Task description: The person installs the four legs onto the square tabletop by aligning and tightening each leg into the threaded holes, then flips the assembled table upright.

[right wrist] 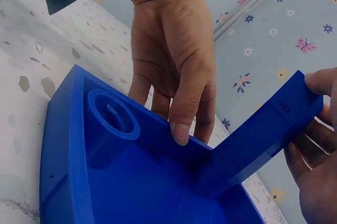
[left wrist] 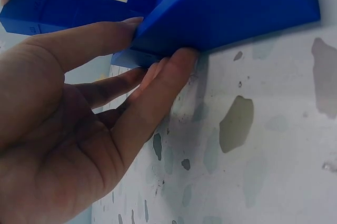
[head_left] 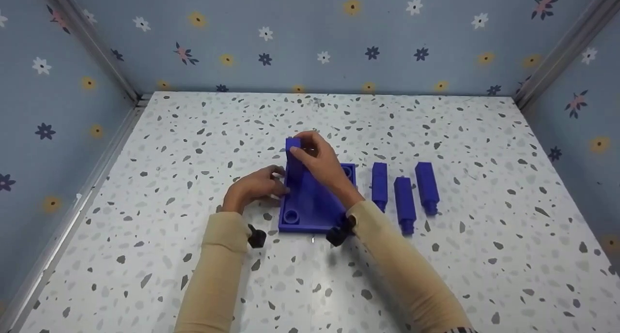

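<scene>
In the middle of the frame the blue tray lies on the speckled table. The right hand pinches 1 blue post standing in its far left corner socket. The left hand presses nearly straight fingers on the tray's left wall. 3 posts wait at the right, so I judge 1 of 4 is nearly placed.

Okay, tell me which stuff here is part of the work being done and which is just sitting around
In use:
blue tray, steadied by the left hand
upright blue post, gripped by the right hand

Lying about:
three blue posts on the speckled table, right of the tray
</scene>
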